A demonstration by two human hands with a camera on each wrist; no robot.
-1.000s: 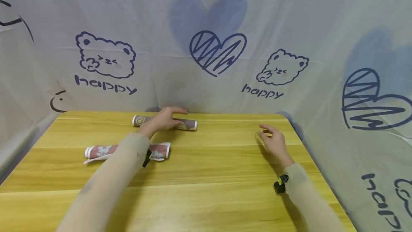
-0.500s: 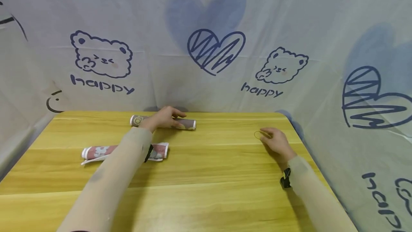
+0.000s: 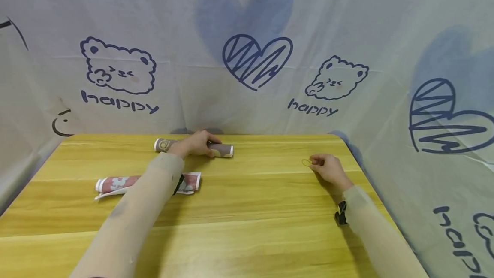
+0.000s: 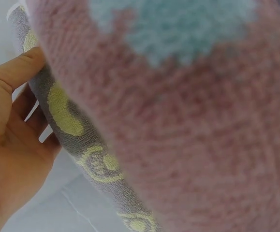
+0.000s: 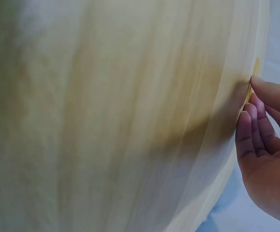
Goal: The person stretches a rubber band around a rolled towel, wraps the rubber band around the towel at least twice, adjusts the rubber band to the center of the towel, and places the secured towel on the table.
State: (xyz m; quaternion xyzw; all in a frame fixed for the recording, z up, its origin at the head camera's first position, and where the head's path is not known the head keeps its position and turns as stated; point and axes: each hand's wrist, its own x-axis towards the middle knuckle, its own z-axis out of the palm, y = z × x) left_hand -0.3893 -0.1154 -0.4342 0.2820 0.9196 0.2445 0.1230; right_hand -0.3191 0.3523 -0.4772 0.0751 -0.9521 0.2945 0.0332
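Observation:
At the back of the table, my left hand (image 3: 196,143) grips a rolled grey towel (image 3: 223,151) with yellow patterns. In the left wrist view its thumb lies across the near side of the grey roll, fingers behind it. Closer to me lies a rolled pink towel (image 3: 119,183) with pale blue flowers, one white edge loose; my left forearm hides its middle. That pink towel (image 4: 178,125) fills much of the left wrist view, blurred. Over on the right, my right hand (image 3: 329,169) pinches a thin yellow rubber band (image 5: 257,65) between thumb and fingertips, close over the tabletop.
The wooden table (image 3: 247,209) ends at a pale curtain (image 3: 247,110) printed with bears and hearts, which hangs right behind it and along the sides. Black straps with small devices (image 3: 341,213) sit on both wrists.
My left fingers have come down and closed round the grey towel. The right hand has dipped slightly, still pinching the rubber band. The head view has shifted a little.

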